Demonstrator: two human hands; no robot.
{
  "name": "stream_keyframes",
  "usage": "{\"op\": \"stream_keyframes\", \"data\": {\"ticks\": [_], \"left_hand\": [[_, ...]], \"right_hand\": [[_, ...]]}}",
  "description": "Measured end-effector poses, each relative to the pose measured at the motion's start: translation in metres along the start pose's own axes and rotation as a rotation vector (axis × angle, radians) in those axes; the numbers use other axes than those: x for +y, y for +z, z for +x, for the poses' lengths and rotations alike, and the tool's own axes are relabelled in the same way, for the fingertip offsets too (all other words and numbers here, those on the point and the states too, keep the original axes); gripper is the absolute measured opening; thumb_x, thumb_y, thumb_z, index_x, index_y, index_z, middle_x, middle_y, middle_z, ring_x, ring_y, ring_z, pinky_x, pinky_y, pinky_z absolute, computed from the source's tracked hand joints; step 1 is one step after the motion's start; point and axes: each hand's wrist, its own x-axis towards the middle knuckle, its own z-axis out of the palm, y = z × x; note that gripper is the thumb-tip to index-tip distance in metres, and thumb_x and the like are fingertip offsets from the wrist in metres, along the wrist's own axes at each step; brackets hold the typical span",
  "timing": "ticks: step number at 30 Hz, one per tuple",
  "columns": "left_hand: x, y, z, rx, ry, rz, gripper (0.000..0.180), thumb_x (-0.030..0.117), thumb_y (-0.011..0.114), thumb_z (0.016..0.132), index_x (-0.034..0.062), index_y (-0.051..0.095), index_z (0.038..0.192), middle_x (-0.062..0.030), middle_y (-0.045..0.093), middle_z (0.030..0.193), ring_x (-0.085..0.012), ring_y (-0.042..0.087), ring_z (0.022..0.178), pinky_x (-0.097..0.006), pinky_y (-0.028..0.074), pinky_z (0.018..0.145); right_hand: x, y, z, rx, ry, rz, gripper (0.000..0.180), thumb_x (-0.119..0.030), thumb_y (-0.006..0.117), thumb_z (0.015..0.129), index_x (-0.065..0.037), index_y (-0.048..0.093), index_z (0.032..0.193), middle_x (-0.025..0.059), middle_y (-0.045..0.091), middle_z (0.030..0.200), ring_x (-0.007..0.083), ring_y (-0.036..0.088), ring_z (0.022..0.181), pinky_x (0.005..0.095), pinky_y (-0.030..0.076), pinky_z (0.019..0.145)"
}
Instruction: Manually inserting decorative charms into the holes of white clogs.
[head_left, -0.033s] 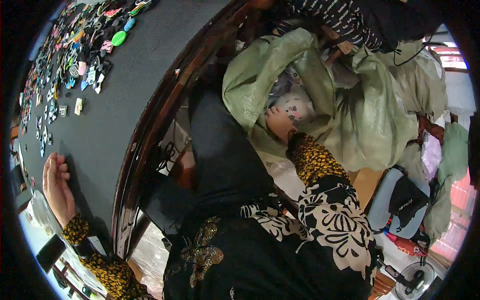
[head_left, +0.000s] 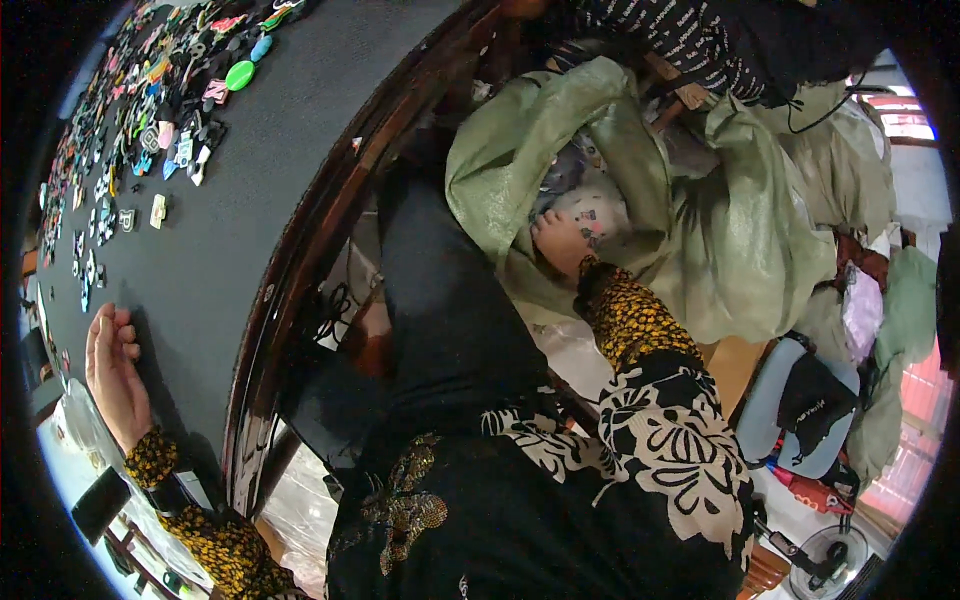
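Observation:
My left hand [head_left: 118, 385] rests on the dark grey tabletop [head_left: 190, 270], palm turned sideways, with loosely curled fingers and nothing in them. Beyond it lie several small colourful flat charms, among them a pale yellow rectangular one [head_left: 158, 211]. To the right, my right hand [head_left: 562, 243] reaches down into an open green woven sack [head_left: 735, 230]. Its fingers are bunched against a clear plastic bag [head_left: 597, 208] with small dark and pink pieces in it. The thumb and the exact grip are partly hidden.
A large heap of mixed charms [head_left: 150, 90] covers the far left of the table. The dark wooden table edge [head_left: 300, 235] runs between table and sack. On the right are a grey-blue chair [head_left: 757, 395] with black cloth and a fan [head_left: 835, 555].
My right hand has shifted very slightly inside the sack, and the clear plastic bag beside it has moved a little. My left hand stays in place.

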Motion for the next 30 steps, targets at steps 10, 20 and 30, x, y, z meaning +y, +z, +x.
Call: {"op": "stream_keyframes", "data": {"ticks": [10, 20, 30], "left_hand": [[-0.004, 0.002, -0.001, -0.013, 0.025, 0.015, 0.030, 0.018, 0.056, 0.098, -0.0016, 0.061, 0.120, -0.0057, 0.066, 0.101, -0.0070, 0.058, 0.080, -0.019, 0.045, 0.068], [-0.001, 0.004, -0.006, -0.054, 0.014, -0.045, 0.028, 0.017, 0.057, 0.097, -0.0008, 0.061, 0.118, -0.0065, 0.066, 0.101, -0.0075, 0.059, 0.079, -0.019, 0.047, 0.067], [0.045, 0.039, -0.036, -0.190, 0.049, 0.032, 0.025, 0.019, 0.055, 0.096, 0.0007, 0.060, 0.113, -0.0048, 0.066, 0.093, -0.0085, 0.059, 0.078, -0.021, 0.048, 0.065]], "right_hand": [[0.078, -0.029, -0.050, 0.245, 0.322, -0.011, 0.021, -0.009, 0.057, 0.081, -0.006, 0.055, 0.102, 0.0118, 0.061, 0.093, 0.0311, 0.059, 0.096, 0.0430, 0.049, 0.072], [0.145, -0.119, -0.121, 0.252, 0.830, 0.310, 0.023, 0.001, 0.049, 0.083, 0.002, 0.050, 0.106, 0.0267, 0.062, 0.097, 0.0476, 0.058, 0.094, 0.0527, 0.048, 0.079], [0.173, -0.297, -0.127, 0.830, 0.746, 0.391, 0.018, 0.002, 0.048, 0.084, -0.001, 0.054, 0.100, 0.0289, 0.061, 0.087, 0.0483, 0.059, 0.085, 0.0511, 0.046, 0.072]]}}
